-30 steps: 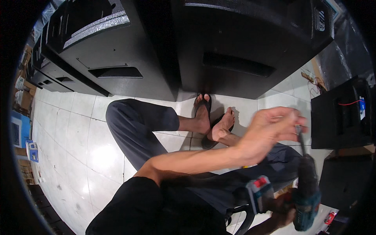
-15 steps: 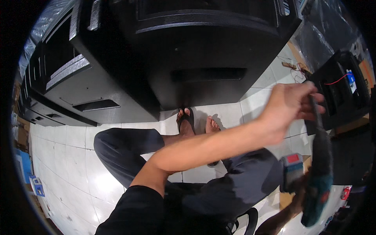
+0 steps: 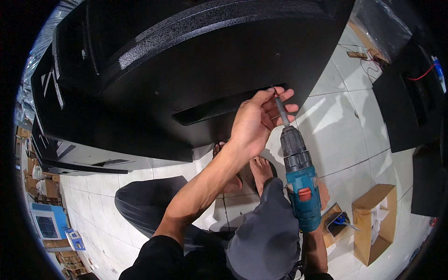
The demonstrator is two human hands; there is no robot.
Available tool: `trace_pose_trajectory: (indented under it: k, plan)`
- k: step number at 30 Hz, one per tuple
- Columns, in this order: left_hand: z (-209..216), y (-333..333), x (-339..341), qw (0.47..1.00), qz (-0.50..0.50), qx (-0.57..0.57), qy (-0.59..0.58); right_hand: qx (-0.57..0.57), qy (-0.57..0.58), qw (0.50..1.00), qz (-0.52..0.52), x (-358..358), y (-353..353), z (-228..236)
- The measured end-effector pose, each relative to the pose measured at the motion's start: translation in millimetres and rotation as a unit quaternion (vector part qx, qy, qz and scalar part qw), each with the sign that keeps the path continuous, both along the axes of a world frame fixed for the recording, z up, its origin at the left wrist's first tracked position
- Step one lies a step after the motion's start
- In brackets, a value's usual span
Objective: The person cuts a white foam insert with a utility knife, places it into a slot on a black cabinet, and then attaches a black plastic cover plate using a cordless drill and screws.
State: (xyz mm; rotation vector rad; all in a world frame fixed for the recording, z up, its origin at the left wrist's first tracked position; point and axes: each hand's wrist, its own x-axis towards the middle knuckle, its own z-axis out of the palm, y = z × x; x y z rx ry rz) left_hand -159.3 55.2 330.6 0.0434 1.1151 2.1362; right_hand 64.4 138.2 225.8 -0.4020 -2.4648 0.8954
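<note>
My right hand (image 3: 323, 194) grips a teal and black cordless drill (image 3: 298, 184), mostly hidden beneath its body. The drill points away from me, a long grey bit holder (image 3: 282, 112) fitted in its black chuck. At the holder's tip, my left hand (image 3: 254, 119) is closed in a pinch of thumb and forefinger, the other fingers curled loosely beside the shaft. Whatever small piece it pinches is too small to name. Just beyond the fingertips stands a big black cabinet (image 3: 219, 65) with a recessed slot handle (image 3: 205, 111) and small holes in its panel.
More black cabinets (image 3: 116, 157) stand at the left. To the right is another black panel (image 3: 406, 102) with a red wire. A cardboard box (image 3: 373, 224) and blue-handled scissors (image 3: 341, 219) sit on the tiled floor at lower right. Boxes line the far left.
Both hands have swung from the far right to the front of the big cabinet, the drill moving with the right. The view has shifted closer to the cabinet.
</note>
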Motion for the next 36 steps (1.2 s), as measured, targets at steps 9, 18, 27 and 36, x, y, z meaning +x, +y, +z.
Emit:
trace_pose_trajectory:
  k: [9, 18, 27, 36]
  plan:
    - [-7.3, 11.7, -3.5, 0.999, -0.034, -0.002, 0.019, -0.028, -0.187, 0.982, -0.011, -1.6, 35.9, 3.2]
    - [-16.8, 16.8, -12.3, 0.999, -0.001, -0.025, 0.028, 0.055, 0.111, 0.984, 0.126, -22.6, 39.3, -8.6]
    - [-16.7, 18.3, -13.9, 0.999, 0.001, -0.024, 0.040, 0.027, 0.108, 0.986, 0.127, -25.5, 40.7, -2.4]
    - [-18.8, 19.1, -16.6, 0.998, 0.000, -0.030, 0.048, 0.014, 0.149, 0.980, 0.134, -34.4, 38.8, 8.5]
